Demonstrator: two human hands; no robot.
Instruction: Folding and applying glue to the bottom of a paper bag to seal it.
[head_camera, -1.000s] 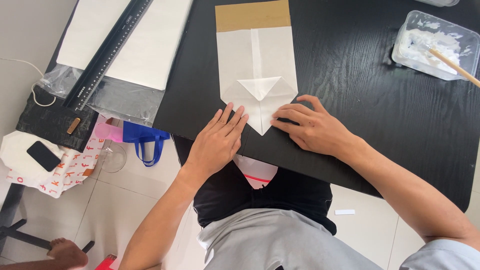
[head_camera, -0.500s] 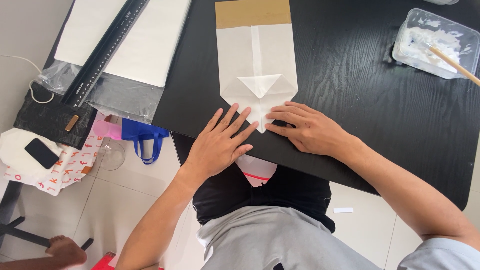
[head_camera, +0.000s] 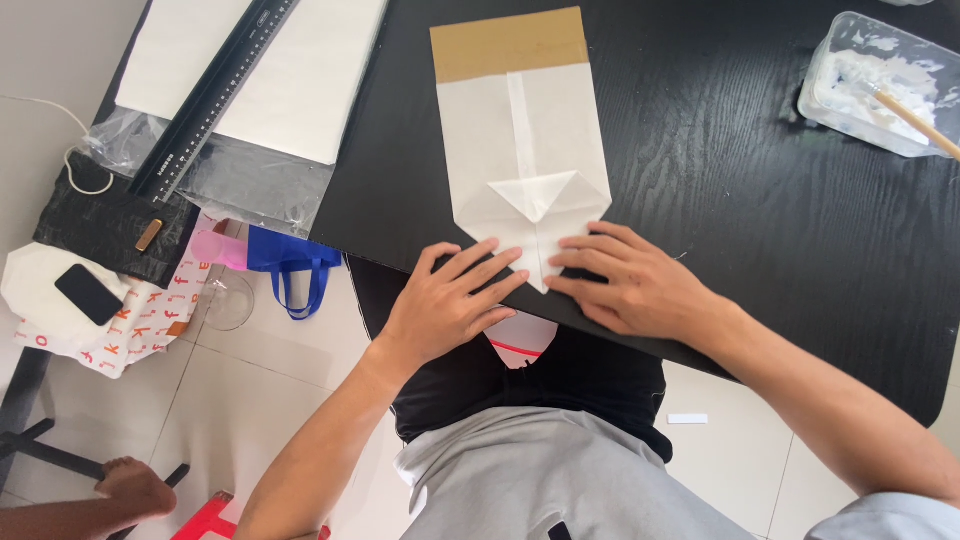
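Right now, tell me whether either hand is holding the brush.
No: both hands, left hand and right hand, press the folded paper bag; the brush rests in the tub.

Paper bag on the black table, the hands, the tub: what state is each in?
Paper bag: flat, bottom folded into a point.
Left hand: open, fingers spread on the bag's tip.
Right hand: open, pressing the fold.
Plastic tub: lidless, white paste inside.
Brush: resting in tub.

We see the paper bag (head_camera: 520, 150) lying flat on the black table (head_camera: 740, 180): white body, brown strip at the far end, centre seam running lengthwise, near end folded into a triangular flap pointing toward us, by the table's near edge.
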